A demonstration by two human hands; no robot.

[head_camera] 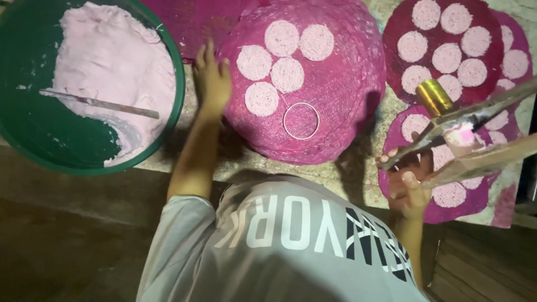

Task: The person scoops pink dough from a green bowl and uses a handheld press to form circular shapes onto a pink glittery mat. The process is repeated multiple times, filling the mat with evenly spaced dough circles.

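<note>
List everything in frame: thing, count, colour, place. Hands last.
basin: 1, green, top left
dough: 1 mass, pale pink, in basin
stick: 1, dough-coated, lying in basin
domed mat: 1, magenta woven, centre
discs on domed mat: 5, pale pink
ring: 1, thin, pale, on domed mat
flat mats: several, magenta, right, carrying many pale discs
press tool: 1, metal arms, gold cylinder, right
left hand: on the domed mat's left edge
right hand: gripping press tool
</note>
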